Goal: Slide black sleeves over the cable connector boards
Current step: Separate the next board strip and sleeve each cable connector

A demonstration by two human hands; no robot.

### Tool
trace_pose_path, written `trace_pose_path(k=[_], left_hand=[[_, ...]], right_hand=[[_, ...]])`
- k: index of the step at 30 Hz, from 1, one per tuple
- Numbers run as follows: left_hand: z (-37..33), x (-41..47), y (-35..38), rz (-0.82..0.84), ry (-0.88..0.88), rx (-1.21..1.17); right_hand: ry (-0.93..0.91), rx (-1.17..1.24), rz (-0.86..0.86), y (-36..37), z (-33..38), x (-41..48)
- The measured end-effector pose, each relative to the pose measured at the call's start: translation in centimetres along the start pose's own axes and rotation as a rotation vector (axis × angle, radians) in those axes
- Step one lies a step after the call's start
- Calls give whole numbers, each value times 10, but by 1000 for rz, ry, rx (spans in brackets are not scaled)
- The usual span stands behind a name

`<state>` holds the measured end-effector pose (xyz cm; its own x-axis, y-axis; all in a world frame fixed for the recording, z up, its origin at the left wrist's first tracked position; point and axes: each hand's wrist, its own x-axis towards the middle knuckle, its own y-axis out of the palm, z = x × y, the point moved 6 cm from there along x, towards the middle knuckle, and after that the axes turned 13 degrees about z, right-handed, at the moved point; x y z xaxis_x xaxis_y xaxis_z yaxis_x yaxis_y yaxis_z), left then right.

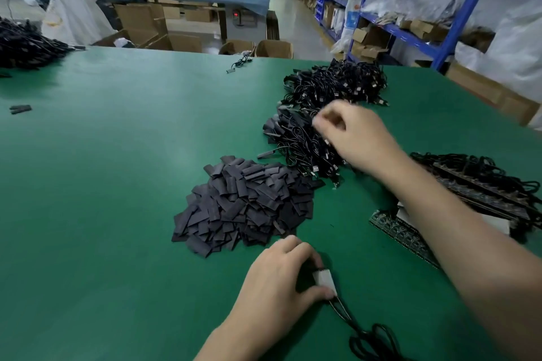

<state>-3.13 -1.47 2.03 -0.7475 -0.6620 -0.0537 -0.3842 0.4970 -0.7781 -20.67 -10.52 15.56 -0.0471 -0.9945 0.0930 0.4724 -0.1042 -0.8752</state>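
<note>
Left hand [281, 275]: nearest, just this side of the sleeves; fingers and thumb curled round a board, pinching it against the table.
Board [325, 279]: small, pale grey, flat; its far end is dark under the fingers, and I cannot tell whether that is a sleeve.
Cable [366, 337]: thin, black, runs from the board's near end and loops on the table, nearer than the sleeves and to their right.
Sleeves [243, 205]: the landmark; a loose heap of short, flat, matt black tube pieces lying every way, mid-table.
Board strips [396, 230]: right of the sleeves, dark panels in rows with black cables on them, partly under the right forearm.
Right hand [357, 132]: beyond the sleeves and to their right, over the cable heap; fingers bent down into it, blurred, so a grip cannot be told.
Cable heap [331, 85]: just behind the sleeves, touching their far edge; tangled black leads with small metal plugs.
Table [102, 184]: green mat under all.
Two loose sleeves [20, 109]: far left of the sleeves.
Lone cable [239, 64]: well beyond the sleeves, near the far table edge.
Second heap [26, 44]: far left corner, black.
Cartons [274, 48]: past the table edge.
Shelves [410, 29]: blue, far right.
</note>
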Motion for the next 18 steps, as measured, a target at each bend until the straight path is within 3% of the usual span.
trace_pose_path(k=[5,12,15,18], left_hand=[[6,0,-8,-96,-33,-469],[15,-1,-6,-47,-45,-973],[17,-3,-2,-20,-60,-972],[17,-1,0,-1,-55,-942]], right_hand=[[15,381,307,85,-21,-113],[27,901,337,116,-30,-148],[27,895,327,121,-35,-151],[28,729,348,125,-41,-151]])
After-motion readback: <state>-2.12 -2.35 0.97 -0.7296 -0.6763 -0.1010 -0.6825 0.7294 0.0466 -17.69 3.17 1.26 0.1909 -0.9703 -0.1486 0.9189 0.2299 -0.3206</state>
